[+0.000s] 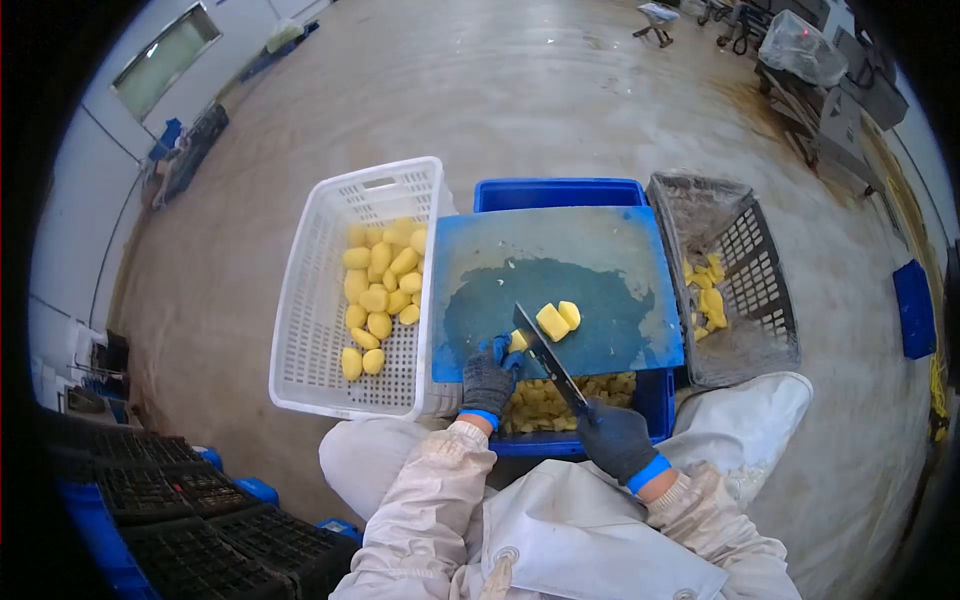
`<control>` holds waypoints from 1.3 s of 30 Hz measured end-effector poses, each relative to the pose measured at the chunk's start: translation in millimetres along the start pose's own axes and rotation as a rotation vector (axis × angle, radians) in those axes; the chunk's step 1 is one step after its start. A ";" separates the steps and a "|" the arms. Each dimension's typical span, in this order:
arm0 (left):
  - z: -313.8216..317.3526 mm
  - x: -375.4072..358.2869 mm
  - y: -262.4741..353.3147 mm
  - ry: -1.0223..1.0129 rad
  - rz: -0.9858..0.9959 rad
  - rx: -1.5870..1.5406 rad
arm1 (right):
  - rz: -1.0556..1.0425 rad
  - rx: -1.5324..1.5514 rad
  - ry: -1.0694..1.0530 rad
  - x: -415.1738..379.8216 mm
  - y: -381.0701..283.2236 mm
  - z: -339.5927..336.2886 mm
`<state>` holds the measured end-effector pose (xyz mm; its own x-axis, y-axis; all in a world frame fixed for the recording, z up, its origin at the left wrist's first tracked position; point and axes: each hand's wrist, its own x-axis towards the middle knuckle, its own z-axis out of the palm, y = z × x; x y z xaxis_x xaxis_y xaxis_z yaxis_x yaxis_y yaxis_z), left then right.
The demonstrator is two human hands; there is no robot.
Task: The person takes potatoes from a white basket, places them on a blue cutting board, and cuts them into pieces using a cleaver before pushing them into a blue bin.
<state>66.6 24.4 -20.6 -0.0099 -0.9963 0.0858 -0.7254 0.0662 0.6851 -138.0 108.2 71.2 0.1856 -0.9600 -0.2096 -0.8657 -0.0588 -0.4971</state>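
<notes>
My right hand point(615, 438), in a dark grey glove, is closed around the handle of a kitchen knife point(548, 358). Its wide blade slants up and left over a blue cutting board point(560, 235). With blue-tipped glove fingers, my left hand point(489, 380) grips a peeled potato piece point(518, 341) at the board's near edge, just left of the blade. Two larger potato pieces point(552, 321) lie on the board to the right of the knife. Beneath the board, a blue crate point(655, 400) holds many small potato chunks point(540, 408).
On the left stands a white crate point(300, 340) with peeled whole potatoes point(380, 270). A grimy dark crate point(780, 290) on the right contains yellow scraps point(711, 300). Black crates point(200, 550) are at lower left, and a blue bin point(913, 310) lies far right.
</notes>
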 end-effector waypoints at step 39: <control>13.9 40.4 42.0 -0.324 0.283 0.304 | 0.292 0.720 0.218 -30.8 95.3 -5.0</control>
<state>26.2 -13.8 1.7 -0.4114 -0.9111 -0.0239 -0.8300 0.3637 0.4229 -228.6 130.8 34.4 -0.1610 -0.9454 -0.2833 -0.3398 0.3226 -0.8834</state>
